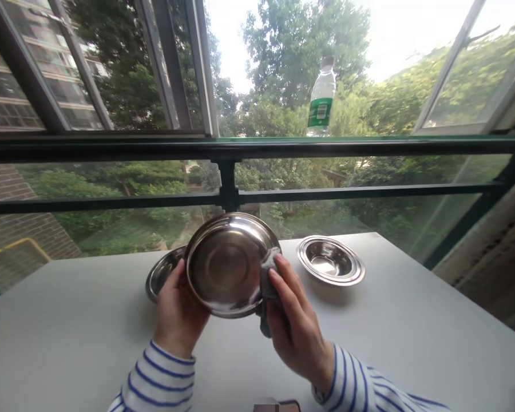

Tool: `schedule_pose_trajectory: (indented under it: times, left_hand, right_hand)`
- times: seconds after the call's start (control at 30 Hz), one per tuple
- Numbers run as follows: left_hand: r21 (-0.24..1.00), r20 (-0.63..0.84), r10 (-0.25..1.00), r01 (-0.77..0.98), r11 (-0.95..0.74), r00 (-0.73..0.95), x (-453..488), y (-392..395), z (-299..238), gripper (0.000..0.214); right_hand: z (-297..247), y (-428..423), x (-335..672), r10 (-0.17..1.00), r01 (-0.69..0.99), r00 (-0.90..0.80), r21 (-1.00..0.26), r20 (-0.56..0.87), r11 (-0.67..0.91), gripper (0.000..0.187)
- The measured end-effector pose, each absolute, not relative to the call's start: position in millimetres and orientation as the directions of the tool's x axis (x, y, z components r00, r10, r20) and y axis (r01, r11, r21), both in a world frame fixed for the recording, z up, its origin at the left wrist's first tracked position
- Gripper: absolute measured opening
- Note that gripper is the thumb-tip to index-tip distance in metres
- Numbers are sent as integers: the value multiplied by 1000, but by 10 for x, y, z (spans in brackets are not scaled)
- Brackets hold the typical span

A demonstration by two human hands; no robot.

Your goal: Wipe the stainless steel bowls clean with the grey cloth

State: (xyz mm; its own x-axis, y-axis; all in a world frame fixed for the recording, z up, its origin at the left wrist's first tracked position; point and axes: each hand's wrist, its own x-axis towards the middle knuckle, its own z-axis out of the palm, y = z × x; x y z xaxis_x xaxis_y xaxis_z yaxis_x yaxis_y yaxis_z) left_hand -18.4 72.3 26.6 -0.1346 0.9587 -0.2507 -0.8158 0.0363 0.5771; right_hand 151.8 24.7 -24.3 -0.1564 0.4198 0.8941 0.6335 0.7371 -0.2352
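Grips steel bowl (227, 266) from left with left hand (178, 315) | clasps gray cloth (268, 278) against its right side with right hand (298, 326) | holds both above white table (381, 337)

The held bowl (225, 269) sits between the left hand (179, 315) at its left side and the right hand (298, 326), which has a cloth (269, 281) against the bowl's right rim. On the table (381, 349), a second bowl (159, 277) lies at left, partly behind the left hand and held bowl; a third bowl (331, 263) lies at right. Behind the table runs a railing (228, 183), with a bottle (321, 109) above its top bar, right of centre, and trees (292, 51) beyond.
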Motion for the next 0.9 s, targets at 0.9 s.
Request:
schedule_pose_trajectory:
  times: [0.9]
  left_hand:
    - [717,-235,969,-686,123,-72,-129,677,261,19]
  right_hand:
    - [-18,454,1833,669,449,-38,-585,743,676,43]
